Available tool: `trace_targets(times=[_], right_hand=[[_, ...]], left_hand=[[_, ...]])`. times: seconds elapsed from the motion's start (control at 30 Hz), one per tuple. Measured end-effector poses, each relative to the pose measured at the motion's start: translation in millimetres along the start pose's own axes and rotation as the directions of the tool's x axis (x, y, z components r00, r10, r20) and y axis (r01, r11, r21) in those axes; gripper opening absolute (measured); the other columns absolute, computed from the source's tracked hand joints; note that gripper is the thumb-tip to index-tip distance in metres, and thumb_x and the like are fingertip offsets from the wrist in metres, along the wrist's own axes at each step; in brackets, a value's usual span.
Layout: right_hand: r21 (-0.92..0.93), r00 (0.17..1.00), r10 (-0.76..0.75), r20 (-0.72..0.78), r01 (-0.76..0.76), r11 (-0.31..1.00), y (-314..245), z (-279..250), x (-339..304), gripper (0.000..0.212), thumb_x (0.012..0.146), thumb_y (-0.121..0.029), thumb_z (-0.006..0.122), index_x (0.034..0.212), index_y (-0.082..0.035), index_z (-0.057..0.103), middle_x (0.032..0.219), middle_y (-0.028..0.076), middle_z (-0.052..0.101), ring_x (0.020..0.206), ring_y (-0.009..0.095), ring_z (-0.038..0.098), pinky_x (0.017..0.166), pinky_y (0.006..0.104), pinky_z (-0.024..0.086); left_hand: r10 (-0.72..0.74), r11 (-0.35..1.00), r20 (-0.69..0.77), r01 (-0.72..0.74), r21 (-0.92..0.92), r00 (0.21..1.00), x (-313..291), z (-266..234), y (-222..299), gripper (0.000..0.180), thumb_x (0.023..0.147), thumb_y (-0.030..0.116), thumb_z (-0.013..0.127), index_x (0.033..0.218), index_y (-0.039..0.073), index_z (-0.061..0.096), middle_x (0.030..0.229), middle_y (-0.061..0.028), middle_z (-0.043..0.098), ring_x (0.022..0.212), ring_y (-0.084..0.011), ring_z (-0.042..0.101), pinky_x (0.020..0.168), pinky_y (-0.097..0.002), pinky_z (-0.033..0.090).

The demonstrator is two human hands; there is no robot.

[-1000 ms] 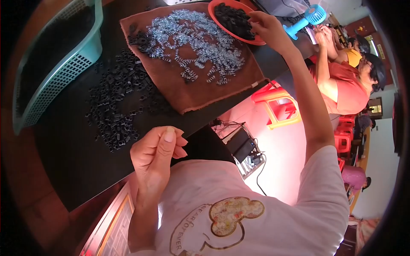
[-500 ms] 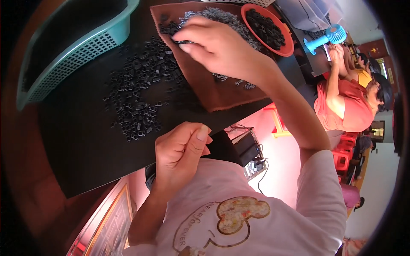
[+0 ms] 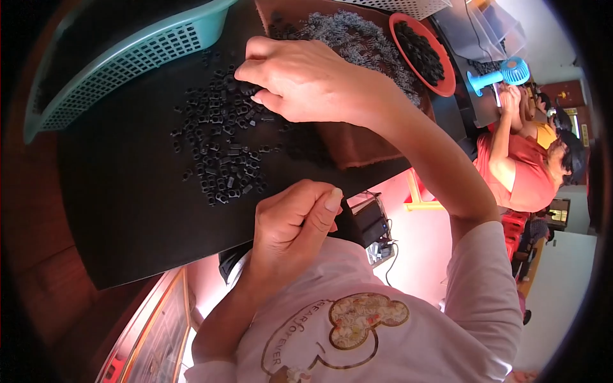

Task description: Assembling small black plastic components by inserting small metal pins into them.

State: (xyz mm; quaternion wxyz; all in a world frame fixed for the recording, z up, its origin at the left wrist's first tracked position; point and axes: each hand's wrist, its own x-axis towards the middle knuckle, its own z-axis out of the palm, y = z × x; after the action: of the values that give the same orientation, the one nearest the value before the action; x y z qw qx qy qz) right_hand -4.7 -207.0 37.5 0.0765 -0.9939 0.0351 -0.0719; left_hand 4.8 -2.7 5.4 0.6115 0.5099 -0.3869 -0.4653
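Note:
My right hand (image 3: 303, 80) reaches over the scattered small black plastic parts (image 3: 223, 143), its thumb and fingers pinched around a black plastic part (image 3: 250, 89), partly hidden by the fingers. Close to my body, my left hand (image 3: 295, 220) is curled into a fist with the thumb on top; what it holds, if anything, is hidden. Under my right wrist lies a brown cloth (image 3: 361, 145) with a heap of small silvery metal pieces (image 3: 351, 35) on it. An orange-red bowl (image 3: 451, 82) full of black parts stands beyond them.
A teal perforated basket (image 3: 128, 80) stands at the far left of the black table (image 3: 128, 217). Toward the right are a blue handheld fan (image 3: 501, 76) and a clear plastic bin (image 3: 460, 38). A co-worker in a red shirt (image 3: 523, 163) sits farther right.
My right hand has moved left and nearer, from the cloth's edge to the scattered black parts. My left fist keeps its shape. The whole view has shifted slightly.

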Motion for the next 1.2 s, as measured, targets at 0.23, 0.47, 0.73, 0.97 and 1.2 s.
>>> trace_targets(times=[0.23,0.47,0.73,0.97,1.2], right_hand=[[-0.04,1.0,-0.023,0.016,0.024,0.999,-7.7,-1.6,-2.4,0.016,0.08,-0.008,0.059,0.094,-0.001,0.063,0.093,0.013,0.061,0.086,0.032,0.065,0.068,0.045,0.053],[-0.031,1.0,0.002,0.018,-0.001,1.0,-11.7,3.4,-3.7,0.012,0.078,-0.007,0.059,0.088,0.0,0.061,0.092,0.013,0.062,0.087,0.032,0.066,0.067,0.0438,0.053],[0.14,0.989,-0.009,-0.146,0.029,0.99,-7.7,6.5,-18.7,0.019,0.079,-0.008,0.062,0.097,-0.003,0.058,0.095,0.013,0.061,0.086,0.034,0.064,0.067,0.0428,0.053],[0.548,0.953,0.123,-0.275,0.051,0.835,-27.9,-18.0,-75.5,0.033,0.076,0.001,0.072,0.107,-0.005,0.06,0.086,0.003,0.059,0.065,0.011,0.054,0.056,0.0241,0.043],[0.605,0.946,0.108,-0.307,0.106,0.789,-44.8,-17.5,-106.8,0.032,0.08,-0.004,0.068,0.11,-0.006,0.06,0.094,0.009,0.06,0.071,0.025,0.063,0.061,0.0313,0.052]], left_hand=[[0.006,1.0,0.002,-0.006,-0.005,1.0,1.1,0.8,2.4,0.024,0.1,0.018,0.055,0.095,-0.004,0.064,0.081,-0.0073,0.066,0.064,-0.0093,0.061,0.058,-0.0224,0.051],[0.017,1.0,-0.009,-0.017,0.019,1.0,0.9,3.0,0.6,0.025,0.1,0.018,0.055,0.095,-0.004,0.065,0.08,-0.0073,0.066,0.064,-0.0097,0.06,0.057,-0.0224,0.051],[0.006,0.998,-0.071,-0.01,-0.055,0.997,-0.5,7.1,-1.8,0.017,0.097,0.012,0.059,0.092,-0.004,0.062,0.077,-0.0052,0.062,0.06,-0.0088,0.057,0.054,-0.0227,0.047],[-0.015,0.988,-0.142,-0.007,-0.157,0.99,-5.0,6.4,-2.7,0.018,0.1,0.013,0.054,0.103,-0.003,0.061,0.083,-0.0062,0.066,0.066,-0.0084,0.059,0.06,-0.0219,0.049],[-0.024,0.94,-0.205,-0.048,-0.337,0.978,-2.6,6.0,-6.8,0.031,0.104,0.027,0.046,0.108,-0.001,0.059,0.088,-0.0074,0.066,0.071,-0.0106,0.061,0.067,-0.0247,0.051]])
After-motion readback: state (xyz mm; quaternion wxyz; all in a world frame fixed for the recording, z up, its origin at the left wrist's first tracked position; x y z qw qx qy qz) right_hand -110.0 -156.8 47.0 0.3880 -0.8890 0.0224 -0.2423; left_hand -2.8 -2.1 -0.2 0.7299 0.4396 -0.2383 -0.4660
